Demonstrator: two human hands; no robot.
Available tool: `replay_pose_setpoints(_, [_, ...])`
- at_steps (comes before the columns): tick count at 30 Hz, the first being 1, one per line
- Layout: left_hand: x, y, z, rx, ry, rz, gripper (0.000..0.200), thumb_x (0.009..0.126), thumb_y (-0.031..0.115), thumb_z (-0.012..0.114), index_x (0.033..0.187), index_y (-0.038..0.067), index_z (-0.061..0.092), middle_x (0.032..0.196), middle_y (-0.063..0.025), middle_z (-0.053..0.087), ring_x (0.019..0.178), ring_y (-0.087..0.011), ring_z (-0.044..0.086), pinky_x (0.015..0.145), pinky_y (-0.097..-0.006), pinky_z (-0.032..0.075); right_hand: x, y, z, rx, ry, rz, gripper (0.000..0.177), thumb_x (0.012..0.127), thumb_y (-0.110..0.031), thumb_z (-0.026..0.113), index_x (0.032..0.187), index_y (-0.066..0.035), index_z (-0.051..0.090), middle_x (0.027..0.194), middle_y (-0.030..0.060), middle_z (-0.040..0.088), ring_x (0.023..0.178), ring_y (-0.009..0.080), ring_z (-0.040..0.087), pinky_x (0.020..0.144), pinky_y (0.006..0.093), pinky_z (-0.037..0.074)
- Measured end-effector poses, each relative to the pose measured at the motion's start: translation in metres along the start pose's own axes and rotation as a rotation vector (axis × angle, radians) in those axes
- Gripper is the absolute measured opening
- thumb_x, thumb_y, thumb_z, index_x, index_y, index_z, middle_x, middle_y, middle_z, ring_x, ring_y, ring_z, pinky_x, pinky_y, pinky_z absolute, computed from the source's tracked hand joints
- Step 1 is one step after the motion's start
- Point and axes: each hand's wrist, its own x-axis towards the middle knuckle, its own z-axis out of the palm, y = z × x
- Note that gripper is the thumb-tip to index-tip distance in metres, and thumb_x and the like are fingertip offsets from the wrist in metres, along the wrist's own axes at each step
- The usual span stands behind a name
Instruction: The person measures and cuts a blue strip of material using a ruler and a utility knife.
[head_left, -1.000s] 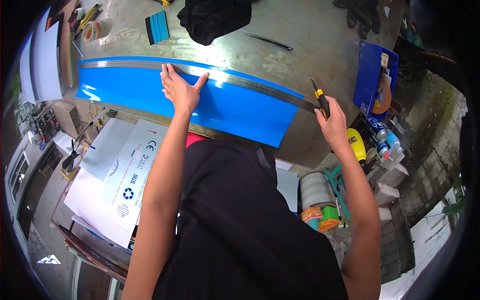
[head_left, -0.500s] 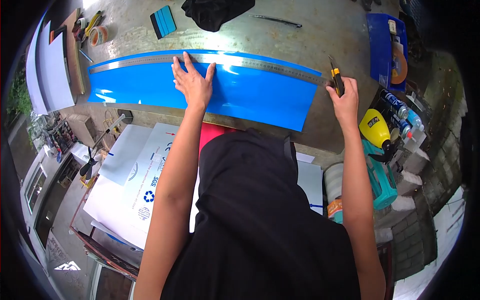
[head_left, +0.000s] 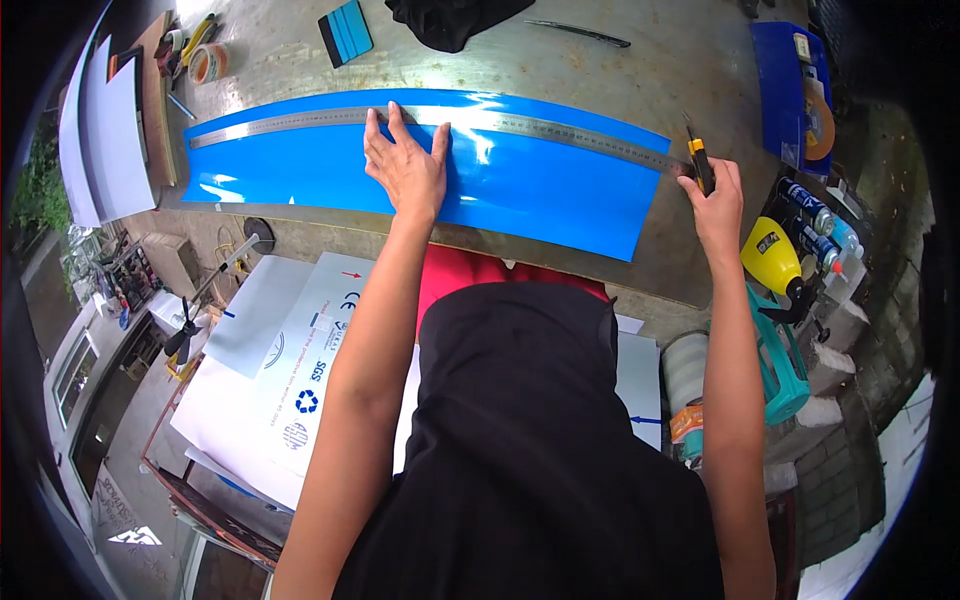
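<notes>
A glossy blue sheet (head_left: 560, 190) lies across the metal-topped table. Along its far part runs a long steel ruler (head_left: 290, 122), its right end reaching past the sheet's edge. My left hand (head_left: 407, 175) presses on the ruler near its middle, fingers spread, the palm over the sheet. At the ruler's right end is my right hand (head_left: 716, 205), closed around a yellow and black utility knife (head_left: 700, 165) whose tip points away from me. The thumb of that hand is right at the ruler's end.
A blue squeegee (head_left: 346, 33), a black cloth (head_left: 450, 20) and a thin black strip (head_left: 577, 33) lie at the back. Tape (head_left: 208, 64) sits at left. A blue bin (head_left: 765, 100), spray cans (head_left: 805, 203) and a yellow spray bottle (head_left: 772, 252) are at right.
The ruler has shifted slightly toward me on the sheet, leaving a wider blue strip beyond it. Both hands stay at the ruler. The whole view has shifted a little.
</notes>
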Motion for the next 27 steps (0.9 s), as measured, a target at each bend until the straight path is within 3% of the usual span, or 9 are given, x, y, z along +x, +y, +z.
replay_pose_setpoints(7, [-0.001, -0.013, 0.003, 0.000, 0.039, 0.047, 0.087, 0.092, 0.058, 0.070, 0.157, 0.010, 0.037, 0.160, -0.0210, 0.028, 0.146, -0.0406, 0.029, 0.119, -0.0563, 0.022, -0.002, 0.012, 0.000, 0.042, 0.053, 0.067, 0.037, 0.086, -0.021, 0.082, 0.110, 0.002, 0.066, 0.105, 0.0149, 0.062, 0.097, 0.0331, 0.065, 0.087, 0.0386, 0.050])
replay_pose_setpoints(9, [0.000, -0.024, 0.003, -0.028, 0.048, 0.020, 0.085, 0.095, 0.058, 0.066, 0.158, 0.011, 0.035, 0.162, -0.0212, 0.027, 0.149, -0.0404, 0.028, 0.120, -0.0581, 0.021, -0.002, 0.016, 0.002, 0.033, 0.067, 0.059, 0.037, 0.090, -0.025, 0.080, 0.111, 0.000, 0.065, 0.100, 0.0153, 0.065, 0.093, 0.0324, 0.066, 0.085, 0.0390, 0.051])
replay_pose_setpoints(11, [0.002, -0.039, 0.005, -0.034, 0.066, 0.007, 0.084, 0.096, 0.057, 0.065, 0.159, 0.012, 0.033, 0.162, -0.0213, 0.026, 0.150, -0.0399, 0.026, 0.121, -0.0589, 0.020, -0.003, 0.014, 0.003, 0.032, 0.074, 0.224, 0.035, 0.092, -0.026, 0.078, 0.112, -0.001, 0.064, 0.094, 0.0151, 0.069, 0.089, 0.0307, 0.068, 0.082, 0.0398, 0.052])
replay_pose_setpoints(15, [0.010, -0.062, 0.003, -0.019, 0.074, -0.004, 0.083, 0.096, 0.052, 0.066, 0.161, 0.015, 0.031, 0.164, -0.0225, 0.023, 0.153, -0.0395, 0.022, 0.124, -0.0608, 0.013, -0.001, 0.017, 0.005, -0.014, 0.080, 0.217, 0.036, 0.093, -0.029, 0.077, 0.113, -0.002, 0.064, 0.091, 0.0140, 0.070, 0.085, 0.0289, 0.069, 0.081, 0.0391, 0.052])
replay_pose_setpoints(19, [0.016, -0.074, 0.006, -0.086, 0.074, 0.003, 0.083, 0.096, 0.053, 0.065, 0.163, 0.020, 0.030, 0.165, -0.0233, 0.021, 0.154, -0.0410, 0.021, 0.124, -0.0613, 0.011, 0.005, 0.024, 0.003, 0.069, 0.016, 0.273, 0.038, 0.093, -0.031, 0.078, 0.112, -0.001, 0.065, 0.089, 0.0105, 0.071, 0.082, 0.0223, 0.068, 0.079, 0.0370, 0.052])
replay_pose_setpoints(20, [0.016, -0.075, 0.008, -0.082, 0.081, 0.011, 0.082, 0.095, 0.054, 0.066, 0.162, 0.022, 0.031, 0.165, -0.0234, 0.021, 0.154, -0.0419, 0.021, 0.124, -0.0617, 0.011, 0.004, 0.022, 0.002, 0.103, 0.011, 0.307, 0.035, 0.094, -0.030, 0.078, 0.108, -0.001, 0.065, 0.084, 0.0070, 0.069, 0.075, 0.0156, 0.065, 0.072, 0.0332, 0.052])
replay_pose_setpoints(24, [0.016, -0.072, 0.013, -0.046, 0.114, 0.012, 0.079, 0.094, 0.056, 0.065, 0.161, 0.025, 0.035, 0.165, -0.0236, 0.023, 0.153, -0.0439, 0.022, 0.123, -0.0629, 0.012, 0.007, 0.022, 0.005, 0.188, 0.054, 0.323, 0.031, 0.096, -0.030, 0.076, 0.099, -0.002, 0.064, 0.076, 0.0031, 0.064, 0.065, 0.0106, 0.060, 0.061, 0.0275, 0.049])
replay_pose_setpoints(27, [0.015, -0.069, 0.016, -0.020, 0.146, 0.001, 0.077, 0.095, 0.057, 0.063, 0.159, 0.025, 0.038, 0.165, -0.0231, 0.025, 0.152, -0.0432, 0.026, 0.123, -0.0619, 0.014, 0.011, 0.024, 0.006, 0.077, 0.019, 0.320, 0.031, 0.096, -0.031, 0.077, 0.098, -0.002, 0.063, 0.075, 0.0023, 0.063, 0.065, 0.0109, 0.060, 0.061, 0.0275, 0.049])
